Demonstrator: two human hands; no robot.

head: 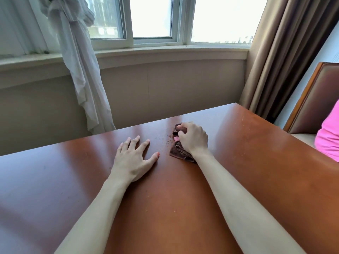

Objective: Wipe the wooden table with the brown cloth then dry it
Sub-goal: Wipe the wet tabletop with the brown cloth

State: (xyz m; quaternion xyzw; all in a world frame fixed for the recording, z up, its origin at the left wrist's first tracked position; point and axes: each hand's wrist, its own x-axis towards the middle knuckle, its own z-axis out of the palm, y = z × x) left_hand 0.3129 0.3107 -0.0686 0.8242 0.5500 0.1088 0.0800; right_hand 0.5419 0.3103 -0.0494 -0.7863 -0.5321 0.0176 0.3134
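A glossy reddish-brown wooden table (pixel 256 162) fills the lower half of the view. My right hand (pixel 194 139) is closed over a bunched brown cloth (pixel 178 151) and presses it on the tabletop near the far edge. A line of small brown crumbs (pixel 167 138) lies just left of the cloth. My left hand (pixel 134 156) rests flat on the wood to the left of the cloth, fingers spread, holding nothing.
Beyond the table's far edge are a beige wall and a window sill (pixel 165 52). A knotted white curtain (pixel 82 70) hangs at the left, a brown drape (pixel 284 61) at the right. A chair back (pixel 315 99) and a person's pink sleeve (pixel 328 136) are at the right edge.
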